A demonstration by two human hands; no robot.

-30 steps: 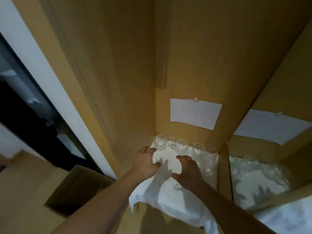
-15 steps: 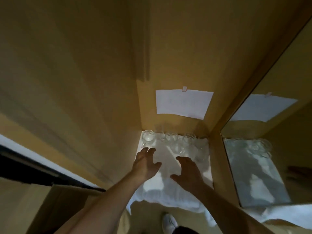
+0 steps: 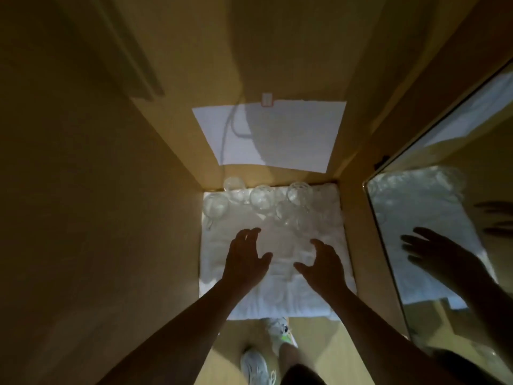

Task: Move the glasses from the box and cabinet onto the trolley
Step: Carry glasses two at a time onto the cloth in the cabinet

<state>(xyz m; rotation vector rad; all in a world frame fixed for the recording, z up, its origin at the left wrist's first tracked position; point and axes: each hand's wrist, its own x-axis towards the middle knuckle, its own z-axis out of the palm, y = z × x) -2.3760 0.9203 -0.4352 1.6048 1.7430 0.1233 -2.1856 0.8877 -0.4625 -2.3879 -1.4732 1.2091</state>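
Observation:
Several clear glasses stand at the back of a wooden cabinet shelf on a white cloth [image 3: 249,298]. One glass [image 3: 216,208] is at the far left, another glass [image 3: 262,198] near the middle, a third glass [image 3: 299,192] to its right. My left hand [image 3: 245,258] hovers over the cloth in front of them, fingers spread, holding nothing. My right hand [image 3: 323,263] is beside it, also open and empty. Neither hand touches a glass.
Wooden cabinet walls [image 3: 111,218] close in on the left and at the back, where a white paper sheet [image 3: 272,134] is taped. A mirrored panel [image 3: 444,218] on the right reflects the cloth and my hand. My shoes [image 3: 256,368] show on the floor below.
My view has moved further into the cabinet and the cardboard box at the left has left the frame. Both hands lifted off the cloth and spread open, reaching toward the glasses.

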